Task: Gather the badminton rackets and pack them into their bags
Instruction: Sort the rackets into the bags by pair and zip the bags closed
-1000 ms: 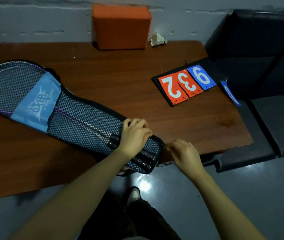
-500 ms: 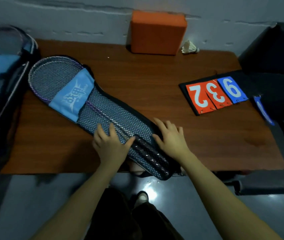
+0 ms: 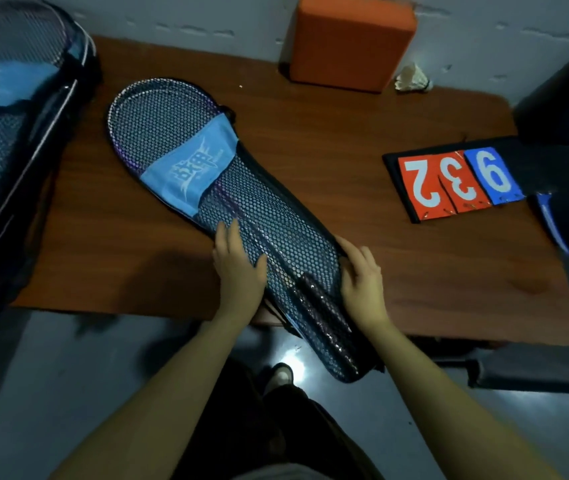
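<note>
A black mesh racket bag (image 3: 269,216) with a light-blue band lies diagonally on the brown table (image 3: 362,161), its handle end hanging over the near edge. Racket heads and dark handles (image 3: 324,313) show through the mesh. My left hand (image 3: 238,271) rests flat on the bag's left side, fingers straight. My right hand (image 3: 362,282) holds the bag's right edge with fingers loosely curved over it. A second mesh racket bag (image 3: 6,140) lies at the far left.
An orange block (image 3: 352,39) stands against the wall at the back, with a shuttlecock (image 3: 412,79) beside it. A flip scoreboard (image 3: 456,181) showing 2, 3, 9 lies at the right. A dark seat (image 3: 567,109) is at the right edge.
The view has swung left, bringing the second bag in. My left hand slid from the handles up onto the bag's left side, and my right hand moved from the bag's end onto its right edge.
</note>
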